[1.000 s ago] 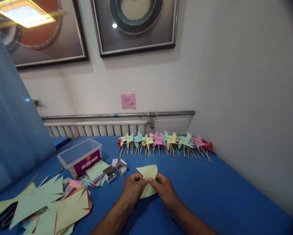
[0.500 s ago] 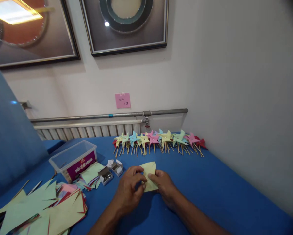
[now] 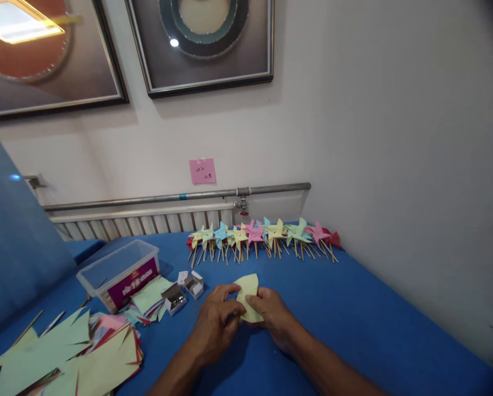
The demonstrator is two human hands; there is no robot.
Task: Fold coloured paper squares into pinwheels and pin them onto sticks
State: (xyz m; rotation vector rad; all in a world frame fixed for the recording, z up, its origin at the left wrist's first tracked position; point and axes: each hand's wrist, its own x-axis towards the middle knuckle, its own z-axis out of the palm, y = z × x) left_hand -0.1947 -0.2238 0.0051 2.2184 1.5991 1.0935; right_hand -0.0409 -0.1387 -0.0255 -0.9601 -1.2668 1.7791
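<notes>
A pale yellow paper sheet (image 3: 248, 294) is held up between both hands above the blue table. My right hand (image 3: 273, 313) pinches its right side, with the thumb lying on the front face. At the left edge, the fingers of my left hand (image 3: 219, 316) are curled against the paper, and its upper left part bends over. Just left of my left hand stand two small open boxes: one box (image 3: 174, 300) holds shiny metal pieces, the other box (image 3: 194, 285) has raised flaps. Farther back lies a row of coloured paper pinwheels (image 3: 254, 235) on wooden sticks.
A clear plastic tub (image 3: 120, 275) with a purple label stands at the left. Near it are small cut sheets (image 3: 150, 294) and a larger pile of slit coloured paper (image 3: 101, 363). A wall with a pipe (image 3: 147, 203) and radiator runs behind the table.
The paper's upper left part now curves over more under my left fingers. My right hand keeps its grip. The whole view has shifted slightly.
</notes>
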